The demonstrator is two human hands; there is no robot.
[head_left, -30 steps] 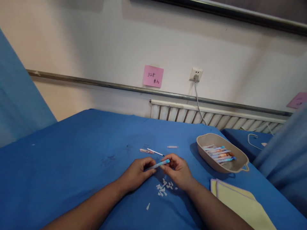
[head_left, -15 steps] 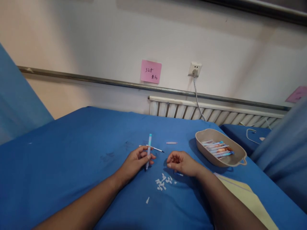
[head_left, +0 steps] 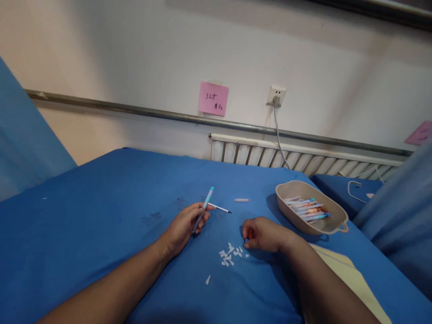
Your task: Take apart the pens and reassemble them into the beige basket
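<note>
A: What is filling the view?
B: The blue-covered bench point(head_left: 111, 193) is spreading across the middle and bottom of the frame. A yellow cloth point(head_left: 347, 270) is lying at the lower right, partly behind the forearm, and a beige basin point(head_left: 305, 191) is sitting above it, holding a pile of pens point(head_left: 308, 209).
A: And the hands?
B: The left hand point(head_left: 185, 222), at centre, is curling loosely around a pen point(head_left: 208, 198), which is tilting with its light-blue end up. The right hand point(head_left: 263, 234), right of centre, is bending its fingers inward near the bench; I cannot tell whether it is gripping anything.
A: How far along are things looking?
B: The basin's pens are seeming whole, I'd judge. Outside it, a white refill point(head_left: 221, 208) is lying just beyond the left hand, and a pinkish piece point(head_left: 242, 200) is lying apart above it, so some parts are apparently remaining loose. Small white bits point(head_left: 231, 248) are scattering the lower centre.
</note>
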